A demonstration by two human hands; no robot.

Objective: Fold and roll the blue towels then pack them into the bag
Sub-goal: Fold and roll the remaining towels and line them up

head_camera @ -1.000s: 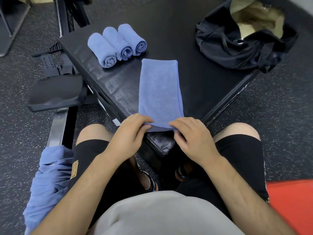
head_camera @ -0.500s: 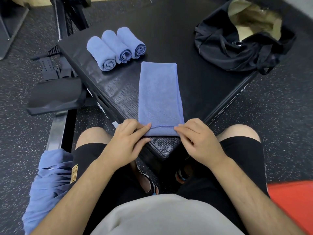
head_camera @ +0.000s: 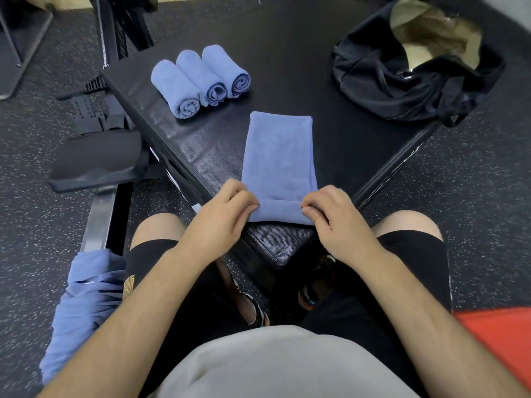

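Both hands — left (head_camera: 222, 209), right (head_camera: 330, 214) — pinch the towel's (head_camera: 280, 156) near end on the table (head_camera: 330, 145), curling it over to start a tight roll; 3 rolls (head_camera: 199, 79) wait beside the open bag (head_camera: 408, 79).

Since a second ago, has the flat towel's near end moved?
Yes. Left hand and right hand rolled the flat towel up from the pad corner toward the rolled towels.

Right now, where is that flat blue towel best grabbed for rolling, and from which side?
By its near short end, at both corners, from the person's side. The towel lies as a long strip running away across the black pad, its near end already turned over; the left hand and right hand pinch there.
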